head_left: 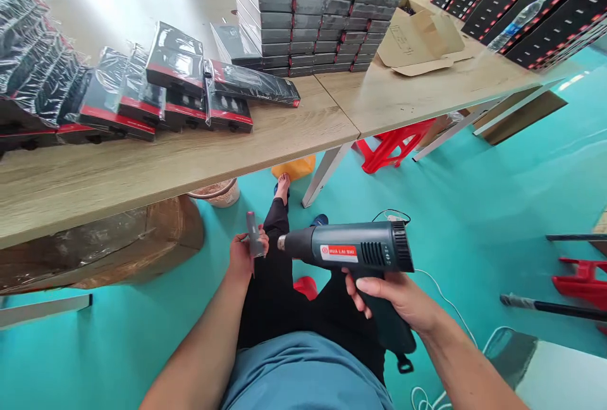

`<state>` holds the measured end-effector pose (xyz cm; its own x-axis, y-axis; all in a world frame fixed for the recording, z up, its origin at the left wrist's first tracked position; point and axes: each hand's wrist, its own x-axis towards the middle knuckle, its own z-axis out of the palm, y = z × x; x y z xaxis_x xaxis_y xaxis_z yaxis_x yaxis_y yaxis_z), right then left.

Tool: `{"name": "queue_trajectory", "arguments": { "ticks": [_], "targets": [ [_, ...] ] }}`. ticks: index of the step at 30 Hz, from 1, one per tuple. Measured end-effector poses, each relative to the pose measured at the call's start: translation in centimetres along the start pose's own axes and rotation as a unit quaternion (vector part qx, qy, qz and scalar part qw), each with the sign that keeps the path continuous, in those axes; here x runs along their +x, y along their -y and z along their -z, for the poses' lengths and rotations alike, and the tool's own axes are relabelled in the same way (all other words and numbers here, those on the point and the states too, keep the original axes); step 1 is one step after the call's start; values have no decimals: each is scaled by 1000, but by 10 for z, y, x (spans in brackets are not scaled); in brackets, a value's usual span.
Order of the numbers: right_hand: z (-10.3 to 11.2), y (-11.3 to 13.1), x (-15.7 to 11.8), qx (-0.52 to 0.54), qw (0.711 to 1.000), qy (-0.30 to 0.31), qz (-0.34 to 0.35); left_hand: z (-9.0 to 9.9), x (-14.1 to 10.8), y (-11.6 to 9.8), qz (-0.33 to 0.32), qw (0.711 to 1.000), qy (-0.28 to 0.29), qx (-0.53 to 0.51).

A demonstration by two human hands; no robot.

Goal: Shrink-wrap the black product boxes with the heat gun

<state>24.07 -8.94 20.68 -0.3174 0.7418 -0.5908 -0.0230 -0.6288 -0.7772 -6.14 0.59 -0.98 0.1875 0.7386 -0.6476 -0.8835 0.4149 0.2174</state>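
Note:
My right hand (pixel 379 296) is wrapped round the handle of a dark green heat gun (pixel 341 245) with a red and white label. Its metal nozzle points left, towards my left hand (pixel 244 255). Between the fingers of that hand is a slim grey box (pixel 255 234) with a reddish end, standing roughly upright a short gap from the nozzle. Both hands are over my lap, below the table's front edge. Whether film covers the grey box is too small to tell.
On the wooden table (pixel 284 138) lie several film-wrapped black boxes (pixel 175 55), beside a tall stack of grey boxes (pixel 327 11). Flattened cardboard (pixel 422 43) is further right. Below stand a bucket (pixel 220 193), a red stool (pixel 396 144) and a large carton (pixel 161 239). A white cord (pixel 448 299) trails rightward.

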Motion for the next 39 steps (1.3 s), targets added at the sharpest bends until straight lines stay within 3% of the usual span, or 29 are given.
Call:
{"name": "queue_trajectory", "arguments": {
  "ticks": [4,6,10,13,14,18,19,20,24,25,28,30,33,35,39],
  "targets": [
    [-2,2,-5,-21,993,102,-60,-5,-7,3,140,979,141,-39],
    [-3,4,2,-43,992,104,-60,-11,-10,6,154,974,164,-11],
    [0,15,35,-29,999,-28,-9,-17,-17,11,117,980,164,12],
    [-3,26,61,-27,992,-118,19,-17,-19,13,124,974,188,8],
    [-5,29,66,-34,994,-105,24,-17,-19,13,118,976,181,14],
    [-13,32,63,-75,993,88,3,-26,-23,7,74,993,84,33],
    [-13,31,58,-91,989,113,-7,-30,-26,5,72,994,71,33],
    [-12,29,53,-103,988,111,-11,-34,-28,4,72,995,61,35],
    [-6,25,39,-118,993,-23,7,-44,-35,3,52,998,3,31],
    [-6,24,37,-117,993,-21,1,-46,-34,4,52,998,-11,24],
    [-17,22,38,-111,991,72,-18,-46,-30,8,98,995,-23,21],
    [-24,24,45,-115,991,72,8,-46,-27,10,131,990,-19,49],
    [-26,33,60,-134,987,-59,59,-45,-27,9,132,988,10,76],
    [-23,40,65,-138,983,-100,68,-44,-30,8,114,989,36,84],
    [-21,47,59,-75,996,-9,56,-46,-34,4,69,978,21,194]
  ]
}}
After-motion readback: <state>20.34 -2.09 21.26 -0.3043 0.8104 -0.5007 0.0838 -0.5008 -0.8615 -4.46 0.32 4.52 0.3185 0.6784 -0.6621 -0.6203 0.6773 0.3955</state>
